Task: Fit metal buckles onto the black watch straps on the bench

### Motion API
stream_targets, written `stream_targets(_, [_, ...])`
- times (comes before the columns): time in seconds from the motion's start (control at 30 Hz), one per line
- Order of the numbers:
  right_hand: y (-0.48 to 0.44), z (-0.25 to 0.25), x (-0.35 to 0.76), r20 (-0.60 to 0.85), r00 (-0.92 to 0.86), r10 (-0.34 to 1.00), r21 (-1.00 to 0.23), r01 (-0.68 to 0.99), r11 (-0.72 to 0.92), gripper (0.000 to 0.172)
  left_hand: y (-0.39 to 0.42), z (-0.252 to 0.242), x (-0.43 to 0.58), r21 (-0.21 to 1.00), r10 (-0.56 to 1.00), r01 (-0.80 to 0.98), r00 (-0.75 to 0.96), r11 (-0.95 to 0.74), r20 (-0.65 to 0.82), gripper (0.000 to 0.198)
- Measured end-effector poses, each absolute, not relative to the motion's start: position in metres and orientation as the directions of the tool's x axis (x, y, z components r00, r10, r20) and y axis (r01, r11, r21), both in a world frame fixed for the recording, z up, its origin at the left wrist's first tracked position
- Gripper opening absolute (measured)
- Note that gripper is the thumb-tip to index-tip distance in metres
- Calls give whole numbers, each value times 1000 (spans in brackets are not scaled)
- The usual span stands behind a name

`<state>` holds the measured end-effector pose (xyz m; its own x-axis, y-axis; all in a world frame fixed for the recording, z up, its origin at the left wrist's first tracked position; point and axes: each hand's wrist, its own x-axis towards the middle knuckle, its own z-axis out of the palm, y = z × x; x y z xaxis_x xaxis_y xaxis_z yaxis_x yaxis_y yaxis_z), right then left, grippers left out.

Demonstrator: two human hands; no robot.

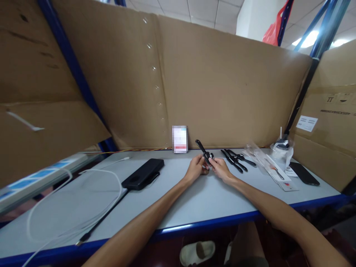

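tool [206, 154], black and long-handled, is held over the middle of the counter [203, 205], its free handle pointing towards 11 o'clock. the left hand [195, 167] has its grip closed about the lower part from 9 o'clock, while the right hand [221, 168] pinches the same piece from 3 o'clock; fingers hide part of its near end.

taken from the hands, more black tools [235, 160] lie at 3 o'clock, just beside the right hand, some touching or crossing. further out that way, clear packets [274, 172] overlap, and a dark-handled item with a bit of orange shows through one. behind them a crumpled clear bag [287, 148] wraps what looks like a cup with a dark top, a white straw [280, 131] sticking up there. a black phone [304, 173] lies near, before a large cardboard box [325, 89] that closes off that side; its inside cannot be seen.

at 9 o'clock, well apart, sit a black power bank [144, 173] with a black cable [108, 213], loops of white cable [121, 186] and a long power strip [36, 178]. at 11 o'clock a small upright item [180, 139], its face blurred, stands by the cardboard panel [222, 85] walling off 12 o'clock. a red bag [272, 33] hangs high at 1 o'clock, contents hidden.
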<state>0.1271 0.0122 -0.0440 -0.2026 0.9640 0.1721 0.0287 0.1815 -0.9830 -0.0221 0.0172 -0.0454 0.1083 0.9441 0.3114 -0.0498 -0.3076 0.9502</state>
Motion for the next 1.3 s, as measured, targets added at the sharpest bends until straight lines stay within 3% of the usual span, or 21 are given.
stream_targets(0.37, [4,-36,126,197,-237,951,-977,33,210,48,14,-46,-17,956,955,-103,85,-276,285,33])
stream_targets(0.57, [9,-41,126,189,-233,954,-979,28,201,44,7,-33,-19,966,971,-159,97,-204,220,48])
stream_targets(0.73, [12,-48,123,249,-240,939,-947,145,288,41,6,-29,-22,983,987,-116,52,-142,149,62])
stream_targets(1.13, [0,-42,123,374,-295,879,-834,307,458,40,13,-32,-21,988,989,-58,43,-142,144,51])
stream_targets(1.3, [-2,-40,124,369,-280,886,-818,354,453,40,3,-26,-20,994,993,-98,108,-40,50,49])
